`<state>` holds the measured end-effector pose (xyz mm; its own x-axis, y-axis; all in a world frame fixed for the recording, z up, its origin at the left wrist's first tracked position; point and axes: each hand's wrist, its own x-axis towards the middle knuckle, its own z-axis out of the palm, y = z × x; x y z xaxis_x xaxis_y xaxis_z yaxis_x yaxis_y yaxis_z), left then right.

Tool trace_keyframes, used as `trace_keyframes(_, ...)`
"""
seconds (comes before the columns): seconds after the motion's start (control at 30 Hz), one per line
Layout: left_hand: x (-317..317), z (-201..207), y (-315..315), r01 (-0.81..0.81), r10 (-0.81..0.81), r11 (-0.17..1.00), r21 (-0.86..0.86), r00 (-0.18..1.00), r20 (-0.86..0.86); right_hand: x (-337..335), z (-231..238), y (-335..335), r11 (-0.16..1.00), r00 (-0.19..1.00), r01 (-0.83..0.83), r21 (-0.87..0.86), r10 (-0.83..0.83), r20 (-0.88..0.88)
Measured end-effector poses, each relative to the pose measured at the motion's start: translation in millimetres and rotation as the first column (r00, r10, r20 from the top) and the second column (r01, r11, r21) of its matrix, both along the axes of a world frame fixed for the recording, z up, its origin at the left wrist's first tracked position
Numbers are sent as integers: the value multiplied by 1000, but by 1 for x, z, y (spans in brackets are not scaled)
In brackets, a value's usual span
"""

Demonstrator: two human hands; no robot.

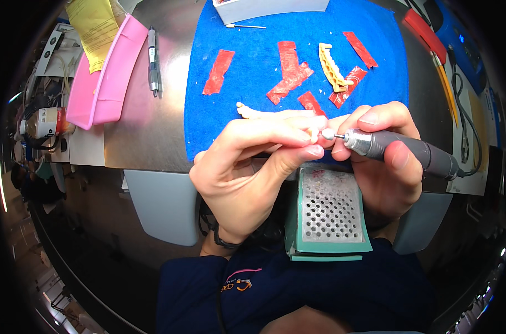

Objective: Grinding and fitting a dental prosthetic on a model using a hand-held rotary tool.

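Between the thumb and index finger of my left hand [244, 161] is a small cream-coloured dental piece [314, 134], mostly covered by the fingertips. My right hand [389, 161] grips a dark grey rotary handpiece [414, 151] like a pen. Its rounded grey bur [328, 134] points left, at or very close to the piece; contact cannot be made out. Behind my left hand a cream knobbed end [243, 111] shows; whether it belongs to the held piece is hidden. Below the hands sits a green dust-suction box with a perforated metal top [332, 214].
Red strips [218, 72] and a yellowish arched dental framework [332, 69] lie on a blue towel [253, 61]. A loose bur [246, 26] is near a white tray [272, 6]. Leftward are a pen [153, 61] and pink bin [111, 78]; rightward, a cable [475, 150].
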<state>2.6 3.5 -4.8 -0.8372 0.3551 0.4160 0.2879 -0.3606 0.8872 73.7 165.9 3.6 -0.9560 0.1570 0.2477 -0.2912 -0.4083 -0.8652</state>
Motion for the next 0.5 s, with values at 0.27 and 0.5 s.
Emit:
trace_keyframes(0.27, -3, 0, -2, 28, -29, 999, -32, 999, -34, 1, 4, -1, 1000, 999, -2, -7, 2, 33)
trace_keyframes(0.5, -4, -2, -3, 57, -57, 998, -15, 997, -42, 1, 4, -2, 1000, 999, -3, -27, 4, 35)
